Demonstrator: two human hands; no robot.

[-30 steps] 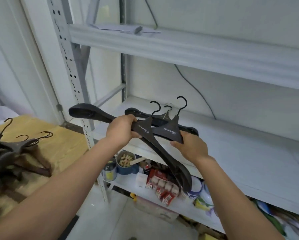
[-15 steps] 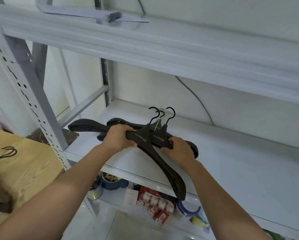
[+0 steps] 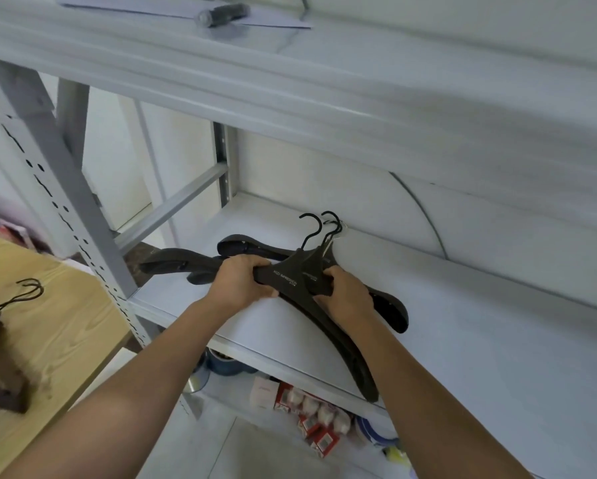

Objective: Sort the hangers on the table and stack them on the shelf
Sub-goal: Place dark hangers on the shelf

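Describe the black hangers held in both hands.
Several black hangers, plastic-looking with broad curved arms and thin black hooks, bunched unevenly. Small pale lettering marks the centres. The left hand and right hand grip the middle. They are held low over the white shelf, hooks toward the wall, one arm overhanging its front edge.

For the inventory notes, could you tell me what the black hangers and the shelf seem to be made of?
Black hangers: probably matte plastic, smooth with pale lettering; painted wood possible. Shelf: likely painted metal, pale grey with perforated uprights.
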